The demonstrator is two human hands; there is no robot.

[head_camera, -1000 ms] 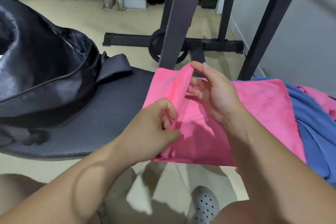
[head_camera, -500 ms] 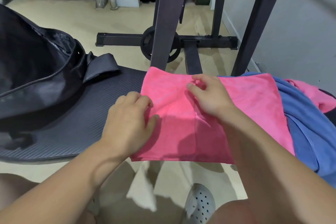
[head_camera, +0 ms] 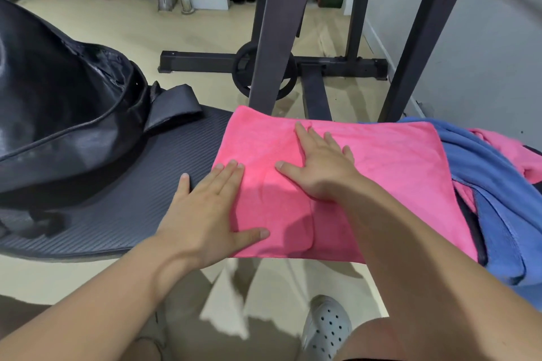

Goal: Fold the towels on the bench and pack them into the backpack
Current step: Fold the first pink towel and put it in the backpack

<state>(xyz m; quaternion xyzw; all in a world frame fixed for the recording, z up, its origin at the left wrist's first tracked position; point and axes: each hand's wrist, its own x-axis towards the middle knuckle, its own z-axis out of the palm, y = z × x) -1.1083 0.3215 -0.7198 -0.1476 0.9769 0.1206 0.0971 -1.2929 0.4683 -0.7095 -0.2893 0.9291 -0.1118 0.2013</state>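
Both grips are lying flat, fingers straight, holding nothing. I am seeing the left grip point(head_camera: 205, 208) pressing the left edge of the folded pink towel point(head_camera: 381, 184), and the right grip point(head_camera: 319, 167) pressing its middle. The towel is lying mid-desk point(head_camera: 132, 184), reaching the near edge. The black backpack point(head_camera: 58, 111) is sitting at the left end, a blue towel point(head_camera: 498, 199) at the right.

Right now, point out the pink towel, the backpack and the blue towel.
pink towel point(head_camera: 381, 179), head view, flat top layer.
backpack point(head_camera: 58, 114), head view, black side panel.
blue towel point(head_camera: 504, 208), head view, rumpled fold.
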